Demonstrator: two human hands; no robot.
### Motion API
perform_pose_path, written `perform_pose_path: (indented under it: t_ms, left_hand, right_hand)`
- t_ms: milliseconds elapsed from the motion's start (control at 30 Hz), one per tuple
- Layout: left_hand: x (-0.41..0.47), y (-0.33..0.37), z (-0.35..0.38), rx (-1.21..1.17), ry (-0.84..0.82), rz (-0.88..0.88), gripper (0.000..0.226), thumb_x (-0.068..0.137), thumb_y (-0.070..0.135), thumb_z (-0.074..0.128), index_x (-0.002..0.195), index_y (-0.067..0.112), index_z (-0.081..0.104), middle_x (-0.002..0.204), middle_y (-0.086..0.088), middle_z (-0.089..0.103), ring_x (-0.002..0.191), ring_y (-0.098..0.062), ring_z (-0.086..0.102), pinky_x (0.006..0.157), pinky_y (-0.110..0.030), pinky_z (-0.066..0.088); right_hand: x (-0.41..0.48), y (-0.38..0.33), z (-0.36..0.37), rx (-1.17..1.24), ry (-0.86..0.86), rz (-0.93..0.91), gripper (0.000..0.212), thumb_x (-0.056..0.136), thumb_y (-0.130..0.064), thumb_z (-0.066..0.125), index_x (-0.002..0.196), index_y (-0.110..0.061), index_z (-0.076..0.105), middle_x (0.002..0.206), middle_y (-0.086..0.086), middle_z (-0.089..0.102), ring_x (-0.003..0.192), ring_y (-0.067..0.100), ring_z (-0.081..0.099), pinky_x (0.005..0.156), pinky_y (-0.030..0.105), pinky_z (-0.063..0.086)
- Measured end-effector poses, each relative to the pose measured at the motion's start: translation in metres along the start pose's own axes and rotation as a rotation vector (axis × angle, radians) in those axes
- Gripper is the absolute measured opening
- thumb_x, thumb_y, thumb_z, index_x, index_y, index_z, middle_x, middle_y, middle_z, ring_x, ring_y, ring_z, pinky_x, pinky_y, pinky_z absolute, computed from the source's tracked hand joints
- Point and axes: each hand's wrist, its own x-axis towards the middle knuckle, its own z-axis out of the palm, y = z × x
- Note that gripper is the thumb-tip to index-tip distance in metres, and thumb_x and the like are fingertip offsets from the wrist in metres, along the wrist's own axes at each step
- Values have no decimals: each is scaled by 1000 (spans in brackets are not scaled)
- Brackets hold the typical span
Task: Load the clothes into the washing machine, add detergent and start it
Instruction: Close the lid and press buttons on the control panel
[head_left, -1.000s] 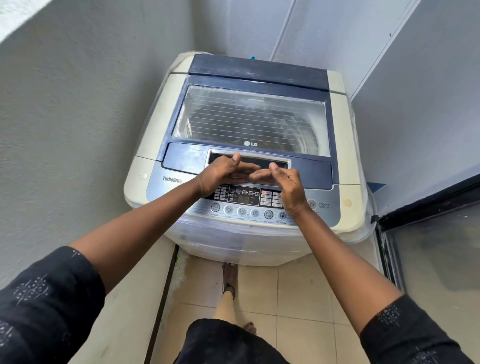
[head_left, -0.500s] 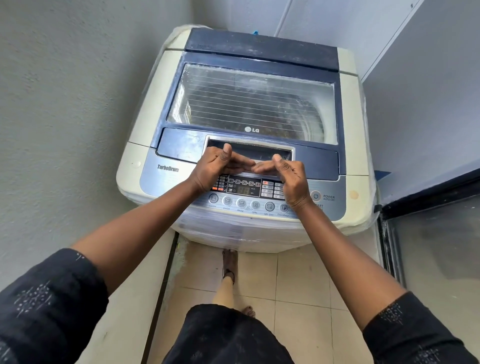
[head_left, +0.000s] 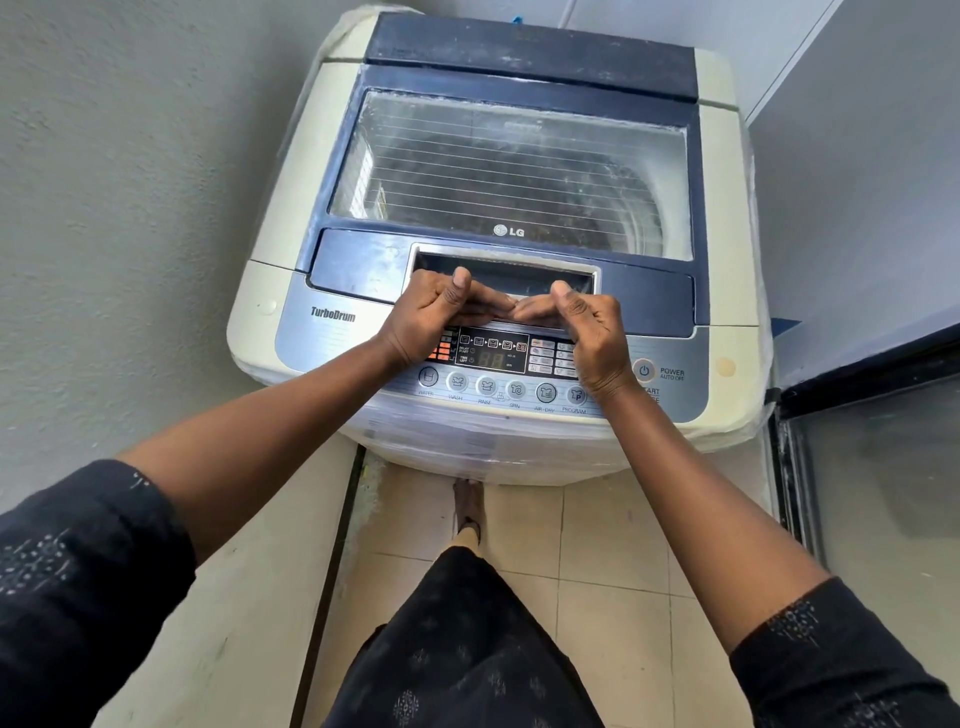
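Note:
A cream and dark blue top-loading washing machine (head_left: 291, 171) stands against the wall, its clear lid (head_left: 514, 171) lying flat and closed. Dark laundry shows dimly through the lid. My left hand (head_left: 431, 317) and my right hand (head_left: 587, 327) rest side by side at the recessed lid handle (head_left: 524, 273), thumbs up on its front lip, fingers curled and pointing toward each other. Below my hands lies the control panel (head_left: 493, 358) with a row of round buttons and a power button (head_left: 644, 370) at the right. No detergent is in view.
A grey wall (head_left: 130, 182) runs close along the left and a white wall (head_left: 857, 156) on the right. A dark-framed glass door (head_left: 872, 467) stands at the lower right. My bare foot (head_left: 467, 506) is on the tiled floor by a raised ledge (head_left: 249, 597).
The view has moved closer to the machine and tilted down. Both hands stay together at the lid handle; the lid has stayed shut.

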Motion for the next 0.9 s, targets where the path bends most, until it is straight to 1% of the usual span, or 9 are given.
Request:
perform_pose_path:
  t_ms: [100, 200, 300, 467, 600, 633, 700, 767, 900]
  left_hand:
    - [0, -2, 0, 10, 1, 25, 72, 79, 73, 39, 103, 12, 67, 107, -9, 67, 96, -14, 70, 80, -22, 56]
    - [0, -1, 0, 11, -9, 21, 67, 80, 73, 38, 97, 17, 69, 106, -6, 68, 97, -15, 70, 81, -23, 56]
    - [0, 0, 0, 6, -6, 15, 64, 80, 73, 38, 93, 19, 70, 101, -2, 70, 96, -14, 70, 80, -22, 56]
    - [0, 2, 1, 10, -1, 12, 60, 81, 72, 39, 90, 22, 71, 99, -2, 70, 96, -14, 70, 79, -22, 56]
    - [0, 0, 0, -7, 2, -1, 57, 84, 66, 40, 91, 19, 72, 98, -7, 71, 97, -17, 70, 79, -23, 56]
    - [1, 0, 0, -9, 6, -7, 53, 87, 62, 41, 91, 19, 72, 98, -7, 71, 97, -18, 70, 80, -23, 56]
    - [1, -2, -1, -20, 12, -27, 43, 95, 46, 39, 90, 19, 72, 98, -6, 71, 96, -17, 70, 80, -24, 56]
    - [3, -3, -1, -35, 14, -51, 42, 95, 30, 32, 91, 16, 71, 100, -8, 70, 95, -16, 70, 81, -23, 56]
    - [4, -3, -2, -71, -10, -63, 42, 92, 21, 29, 92, 13, 70, 101, -8, 69, 95, -15, 69, 82, -24, 56]
  right_hand:
    - [1, 0, 1, -12, 6, -2, 40, 94, -17, 37, 85, 3, 71, 86, 16, 70, 80, 14, 70, 86, 28, 53]
    - [0, -1, 1, -32, 9, -6, 39, 93, -16, 37, 86, 3, 71, 86, 15, 70, 79, 10, 70, 86, 24, 52]
    - [0, -3, 0, -44, 2, -8, 40, 93, -16, 37, 87, 3, 71, 86, 15, 70, 80, 16, 70, 86, 24, 52]
    - [-1, -2, 1, -67, -5, -18, 43, 93, -13, 36, 84, 11, 71, 87, 19, 70, 82, 24, 69, 85, 20, 52]
    - [-1, -3, -1, -65, -7, -18, 44, 94, -13, 36, 84, 13, 70, 89, 19, 70, 83, 24, 69, 84, 20, 52]
    - [-1, -2, 0, -69, -8, -19, 44, 94, -13, 36, 84, 13, 70, 89, 19, 70, 83, 24, 69, 84, 20, 52]
    - [-1, -2, 0, -68, -6, -17, 44, 94, -14, 36, 84, 12, 70, 88, 18, 70, 82, 24, 70, 85, 22, 52]
    - [0, -3, 1, -50, -3, -9, 43, 94, -14, 36, 84, 10, 70, 87, 19, 70, 81, 24, 70, 84, 24, 52]
    - [1, -3, 1, -21, -4, 14, 42, 93, -16, 36, 84, 6, 71, 85, 17, 70, 80, 21, 70, 84, 27, 54]
